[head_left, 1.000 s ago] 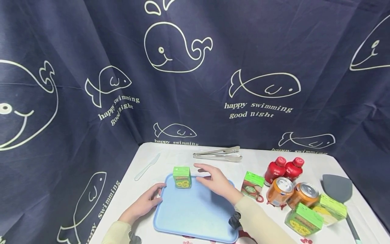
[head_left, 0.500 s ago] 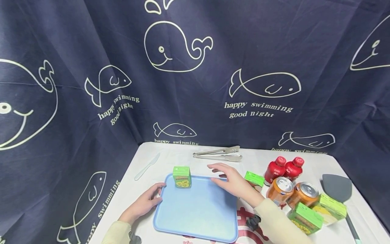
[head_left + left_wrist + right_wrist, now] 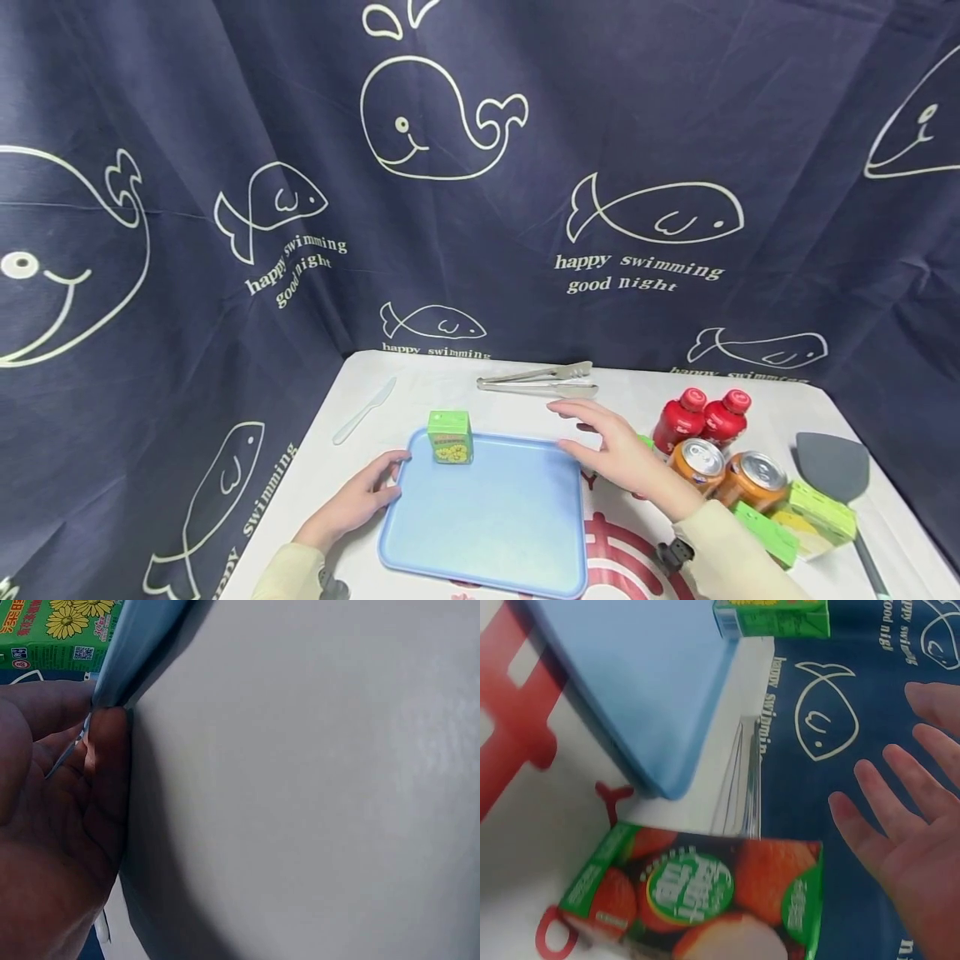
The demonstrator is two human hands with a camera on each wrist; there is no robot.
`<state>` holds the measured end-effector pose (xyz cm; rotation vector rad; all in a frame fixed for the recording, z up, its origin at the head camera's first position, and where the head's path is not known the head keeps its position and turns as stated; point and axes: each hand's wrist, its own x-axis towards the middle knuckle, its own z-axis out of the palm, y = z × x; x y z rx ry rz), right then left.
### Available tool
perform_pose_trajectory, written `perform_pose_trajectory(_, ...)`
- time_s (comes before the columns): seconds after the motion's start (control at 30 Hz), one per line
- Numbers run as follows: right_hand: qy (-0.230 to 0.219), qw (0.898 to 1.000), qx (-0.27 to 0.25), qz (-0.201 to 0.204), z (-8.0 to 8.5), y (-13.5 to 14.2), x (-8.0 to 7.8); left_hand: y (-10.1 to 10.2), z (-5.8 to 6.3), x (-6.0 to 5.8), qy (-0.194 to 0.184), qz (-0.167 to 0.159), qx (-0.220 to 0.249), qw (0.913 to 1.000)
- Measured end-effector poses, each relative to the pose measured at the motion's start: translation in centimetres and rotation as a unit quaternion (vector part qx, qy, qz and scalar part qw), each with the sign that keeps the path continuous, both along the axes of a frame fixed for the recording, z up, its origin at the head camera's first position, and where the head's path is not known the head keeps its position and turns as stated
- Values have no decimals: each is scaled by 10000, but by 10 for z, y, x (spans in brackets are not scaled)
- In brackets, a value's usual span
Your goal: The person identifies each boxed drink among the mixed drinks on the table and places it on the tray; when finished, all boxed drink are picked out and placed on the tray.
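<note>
My left hand (image 3: pixel 358 502) holds the left rim of the light blue tray (image 3: pixel 487 521), thumb and fingers bent at its edge; the left wrist view shows the fingertips (image 3: pixel 110 724) on the rim. A small green drink carton (image 3: pixel 451 437) with yellow flowers stands at the tray's far left corner. My right hand (image 3: pixel 618 446) is beyond the tray's right edge with fingers spread and nothing in them. It partly covers a green carton in the head view. The right wrist view shows that carton (image 3: pixel 720 892), with red fruit printed on it, below the hand (image 3: pixel 922 832).
Two red bottles (image 3: pixel 679 423), two orange cans (image 3: pixel 754 483) and two more green cartons (image 3: pixel 817 517) stand close together at right, beside a grey spatula (image 3: pixel 831 467). Metal tongs (image 3: pixel 536 382) and a pale knife (image 3: pixel 363 412) lie at the back. A dark curtain (image 3: pixel 480 250) hangs behind the table.
My right hand has moved right, from near the flower carton past the tray's right edge to over the fruit carton. The left hand stays on the tray's rim.
</note>
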<state>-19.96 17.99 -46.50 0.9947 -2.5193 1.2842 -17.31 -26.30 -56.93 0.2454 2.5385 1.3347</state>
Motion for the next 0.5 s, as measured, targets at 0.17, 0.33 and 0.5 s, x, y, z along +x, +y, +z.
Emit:
perform_pose_trajectory(0.17,168,9995,214,-134,2,15,4,0,-1,-1,-60,11,-42,10000)
perform_pose_trajectory(0.33,45,9980,377,-497,3,30,8,0,-2,-1,-108,98,-92,9999)
perform_pose_trajectory(0.5,121,9972,320,-662,3,45,14,2,0,-1,-119,108,-65,9998)
